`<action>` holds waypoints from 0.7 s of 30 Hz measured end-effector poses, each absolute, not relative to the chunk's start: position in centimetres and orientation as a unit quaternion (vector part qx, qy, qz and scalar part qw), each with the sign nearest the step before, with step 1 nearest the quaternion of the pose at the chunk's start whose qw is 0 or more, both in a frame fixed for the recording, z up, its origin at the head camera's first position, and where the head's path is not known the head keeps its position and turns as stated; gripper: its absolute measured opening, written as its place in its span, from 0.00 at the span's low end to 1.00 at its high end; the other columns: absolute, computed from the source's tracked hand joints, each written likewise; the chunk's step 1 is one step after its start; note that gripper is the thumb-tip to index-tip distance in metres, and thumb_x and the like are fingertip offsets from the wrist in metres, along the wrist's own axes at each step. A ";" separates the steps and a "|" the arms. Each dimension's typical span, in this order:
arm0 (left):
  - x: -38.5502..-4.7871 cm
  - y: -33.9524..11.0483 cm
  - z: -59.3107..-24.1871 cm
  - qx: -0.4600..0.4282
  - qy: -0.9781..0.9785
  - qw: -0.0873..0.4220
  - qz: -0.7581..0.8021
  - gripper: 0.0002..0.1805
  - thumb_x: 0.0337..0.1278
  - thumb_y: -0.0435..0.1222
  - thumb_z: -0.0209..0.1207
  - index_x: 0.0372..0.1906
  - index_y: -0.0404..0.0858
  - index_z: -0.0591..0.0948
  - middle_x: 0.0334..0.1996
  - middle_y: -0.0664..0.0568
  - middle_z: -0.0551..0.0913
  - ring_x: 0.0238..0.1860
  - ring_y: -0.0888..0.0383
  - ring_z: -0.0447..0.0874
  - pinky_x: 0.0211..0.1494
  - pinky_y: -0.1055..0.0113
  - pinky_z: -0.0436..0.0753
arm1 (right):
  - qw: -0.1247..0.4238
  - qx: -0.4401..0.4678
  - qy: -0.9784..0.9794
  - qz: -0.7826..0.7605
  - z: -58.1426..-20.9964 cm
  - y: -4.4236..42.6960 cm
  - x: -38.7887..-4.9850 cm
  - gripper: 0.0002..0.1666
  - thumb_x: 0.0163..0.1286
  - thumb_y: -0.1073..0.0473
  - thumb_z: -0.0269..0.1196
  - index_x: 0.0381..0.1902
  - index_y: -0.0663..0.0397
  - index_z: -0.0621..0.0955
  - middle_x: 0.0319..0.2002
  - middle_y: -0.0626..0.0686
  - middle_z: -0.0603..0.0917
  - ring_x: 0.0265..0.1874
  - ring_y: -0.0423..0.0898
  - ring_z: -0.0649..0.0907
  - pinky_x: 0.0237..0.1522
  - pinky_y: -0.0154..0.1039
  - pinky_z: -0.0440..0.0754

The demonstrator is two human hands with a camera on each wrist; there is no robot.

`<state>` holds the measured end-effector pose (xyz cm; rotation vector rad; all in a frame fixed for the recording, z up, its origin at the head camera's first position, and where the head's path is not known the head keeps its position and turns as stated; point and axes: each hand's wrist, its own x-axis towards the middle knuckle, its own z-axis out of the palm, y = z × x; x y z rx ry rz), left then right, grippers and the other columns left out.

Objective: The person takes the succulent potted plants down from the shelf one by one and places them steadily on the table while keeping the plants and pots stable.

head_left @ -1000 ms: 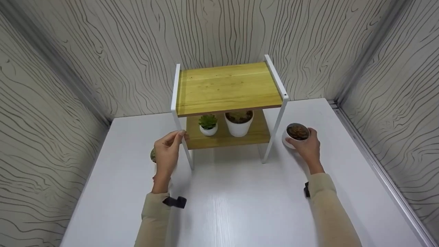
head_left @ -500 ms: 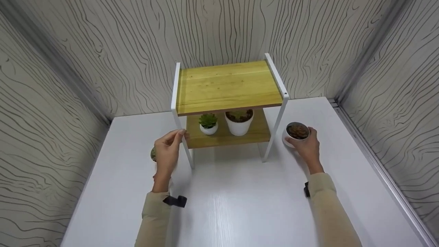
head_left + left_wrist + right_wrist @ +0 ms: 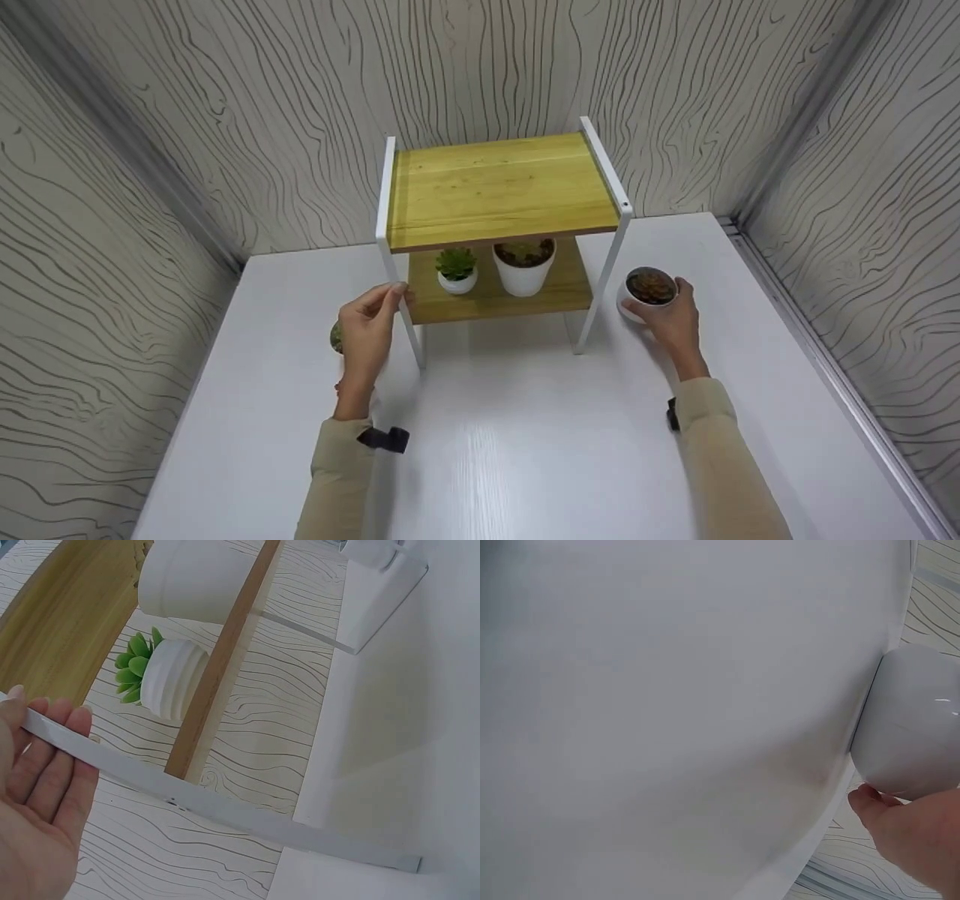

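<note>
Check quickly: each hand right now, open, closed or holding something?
Left hand: closed, holding the white shelf leg.
Right hand: closed around the side of the white plant pot.

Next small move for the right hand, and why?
Probably lift the potted succulent slightly: the right hand grips it, and it stands on the table while two other plants sit on the rack's lower shelf. The left hand holds the rack's post.
</note>
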<state>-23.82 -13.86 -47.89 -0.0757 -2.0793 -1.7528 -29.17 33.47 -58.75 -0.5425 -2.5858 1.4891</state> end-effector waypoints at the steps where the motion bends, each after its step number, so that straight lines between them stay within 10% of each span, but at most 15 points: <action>1: -23.8 -13.9 -47.9 -0.027 -0.747 0.207 -0.631 0.11 0.72 0.40 0.65 0.44 0.38 0.92 0.37 0.42 0.94 0.40 0.64 0.90 0.50 0.74 0.85 | 0.054 -0.179 -0.852 0.489 -58.6 33.5 -29.2 0.74 0.62 0.42 0.77 0.85 0.63 0.42 0.83 0.71 0.53 0.83 0.66 0.58 0.83 0.62 0.58; 21: -23.7 -13.7 -47.9 -0.021 -0.740 0.201 -0.641 0.11 0.73 0.40 0.64 0.46 0.37 0.92 0.39 0.41 0.93 0.41 0.64 0.90 0.50 0.74 0.85 | 0.083 -0.177 -0.857 0.476 -56.3 33.5 -27.4 0.75 0.59 0.32 0.76 0.85 0.58 0.46 0.84 0.66 0.50 0.84 0.65 0.53 0.83 0.64 0.57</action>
